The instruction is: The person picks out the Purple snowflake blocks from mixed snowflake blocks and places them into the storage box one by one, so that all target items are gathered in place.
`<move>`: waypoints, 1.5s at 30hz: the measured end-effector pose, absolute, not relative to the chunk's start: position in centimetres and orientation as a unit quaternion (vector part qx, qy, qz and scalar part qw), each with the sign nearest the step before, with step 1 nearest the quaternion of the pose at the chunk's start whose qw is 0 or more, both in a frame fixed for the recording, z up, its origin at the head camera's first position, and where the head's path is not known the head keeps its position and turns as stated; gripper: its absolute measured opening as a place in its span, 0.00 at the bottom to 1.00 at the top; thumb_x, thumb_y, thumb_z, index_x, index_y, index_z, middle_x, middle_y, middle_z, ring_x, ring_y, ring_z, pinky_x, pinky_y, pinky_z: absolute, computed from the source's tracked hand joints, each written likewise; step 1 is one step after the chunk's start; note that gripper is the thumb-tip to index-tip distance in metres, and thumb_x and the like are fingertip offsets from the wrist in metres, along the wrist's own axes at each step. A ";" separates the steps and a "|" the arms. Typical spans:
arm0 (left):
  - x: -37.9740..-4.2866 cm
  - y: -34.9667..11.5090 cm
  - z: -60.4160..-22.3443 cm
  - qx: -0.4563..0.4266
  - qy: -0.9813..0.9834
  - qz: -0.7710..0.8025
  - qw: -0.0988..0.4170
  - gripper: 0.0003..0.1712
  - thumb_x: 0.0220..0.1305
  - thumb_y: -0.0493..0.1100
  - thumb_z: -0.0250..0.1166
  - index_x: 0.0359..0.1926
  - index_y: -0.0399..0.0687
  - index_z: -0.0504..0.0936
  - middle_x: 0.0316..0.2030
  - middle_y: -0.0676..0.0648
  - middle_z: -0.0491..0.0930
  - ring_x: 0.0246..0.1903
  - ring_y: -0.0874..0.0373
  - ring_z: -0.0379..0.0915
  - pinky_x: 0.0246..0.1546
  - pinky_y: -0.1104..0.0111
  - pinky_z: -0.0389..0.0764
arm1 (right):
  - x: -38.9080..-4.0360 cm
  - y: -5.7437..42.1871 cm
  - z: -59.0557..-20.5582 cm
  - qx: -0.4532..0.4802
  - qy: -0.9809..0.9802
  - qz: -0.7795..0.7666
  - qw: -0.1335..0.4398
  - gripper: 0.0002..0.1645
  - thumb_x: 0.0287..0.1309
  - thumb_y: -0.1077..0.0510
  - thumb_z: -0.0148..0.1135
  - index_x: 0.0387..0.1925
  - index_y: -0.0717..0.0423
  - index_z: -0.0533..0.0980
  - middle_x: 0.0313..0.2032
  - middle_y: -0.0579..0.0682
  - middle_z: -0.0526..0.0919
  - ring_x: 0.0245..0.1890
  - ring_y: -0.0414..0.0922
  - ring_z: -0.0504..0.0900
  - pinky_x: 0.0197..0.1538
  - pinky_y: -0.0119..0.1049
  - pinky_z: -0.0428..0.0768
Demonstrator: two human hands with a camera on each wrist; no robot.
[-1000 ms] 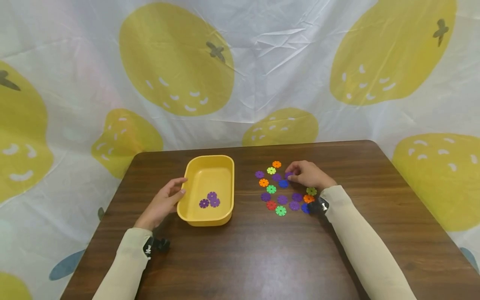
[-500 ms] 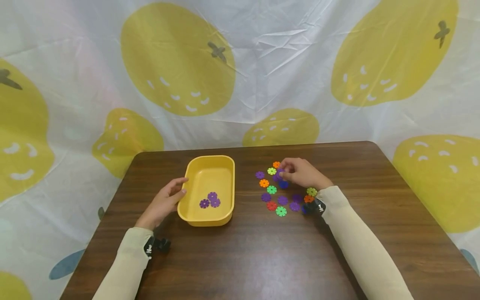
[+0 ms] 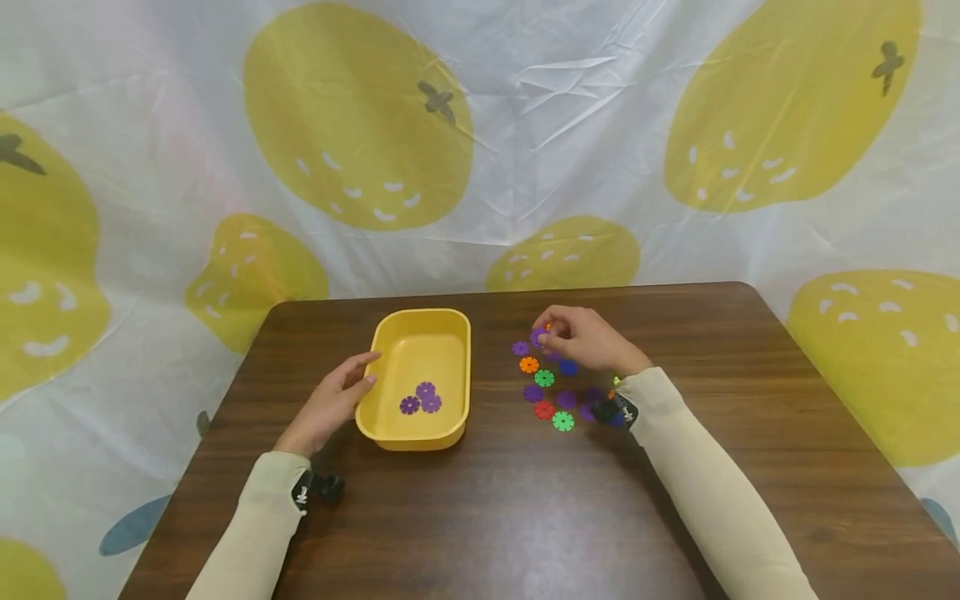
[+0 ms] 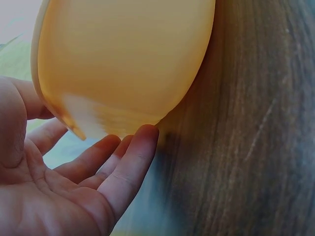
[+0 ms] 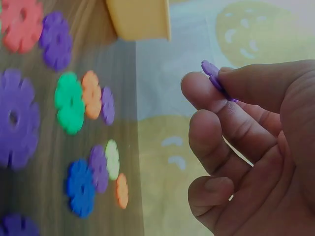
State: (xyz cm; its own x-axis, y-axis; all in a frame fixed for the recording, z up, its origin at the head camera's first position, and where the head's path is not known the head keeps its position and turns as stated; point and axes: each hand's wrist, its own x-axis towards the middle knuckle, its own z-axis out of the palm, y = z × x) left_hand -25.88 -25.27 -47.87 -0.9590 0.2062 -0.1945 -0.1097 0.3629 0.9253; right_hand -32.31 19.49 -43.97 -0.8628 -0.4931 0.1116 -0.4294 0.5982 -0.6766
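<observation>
My right hand pinches a purple snowflake disc between thumb and index finger, above the tabletop discs; the other fingers curl loosely in the right wrist view. My left hand holds the left side of a yellow plastic basin, its thumb at the rim and its fingertips against the outer wall in the left wrist view. Inside the basin, three purple discs lie close together on the floor near its front.
Loose discs lie right of the basin, among them a red disc, a green disc, an orange disc and a blue disc. My right forearm hides some. The dark wooden table ends at a lemon-print cloth.
My right hand has lifted a purple disc off the table's far right part and carried it left over the other discs. The left hand and basin have stayed in place.
</observation>
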 end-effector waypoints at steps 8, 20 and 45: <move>-26.1 -24.9 -47.7 0.035 0.815 0.561 0.137 0.30 0.84 0.49 0.53 0.81 0.59 0.63 0.78 0.35 0.62 0.68 0.36 0.74 0.62 0.49 0.84 | -32.1 17.2 -43.1 -0.280 0.883 -0.375 0.024 0.09 0.75 0.51 0.64 0.52 0.46 0.81 0.34 0.52 0.91 0.32 0.50 0.87 0.38 0.39 0.83; -26.2 -24.7 -47.7 0.037 0.823 0.551 0.136 0.29 0.84 0.49 0.53 0.81 0.60 0.63 0.77 0.35 0.63 0.67 0.37 0.75 0.62 0.49 0.84 | -31.8 13.5 -42.3 -0.304 0.865 -0.400 -0.001 0.10 0.74 0.50 0.65 0.52 0.45 0.82 0.32 0.45 0.88 0.29 0.49 0.85 0.35 0.38 0.84; -26.1 -25.3 -48.0 0.030 0.817 0.557 0.145 0.29 0.85 0.49 0.53 0.81 0.60 0.62 0.77 0.34 0.63 0.69 0.37 0.73 0.63 0.49 0.84 | -31.9 4.1 -43.5 -0.356 0.845 -0.400 -0.013 0.09 0.73 0.53 0.66 0.50 0.49 0.83 0.31 0.42 0.87 0.28 0.39 0.80 0.31 0.30 0.79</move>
State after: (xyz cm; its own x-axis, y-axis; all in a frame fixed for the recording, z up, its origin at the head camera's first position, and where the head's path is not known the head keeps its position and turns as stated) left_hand -26.13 -25.31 -47.97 -0.9559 0.2113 -0.2041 -0.1125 0.3783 0.9188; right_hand -31.93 4.07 -43.52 -0.7465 -0.5903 0.3071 -0.6118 0.4273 -0.6657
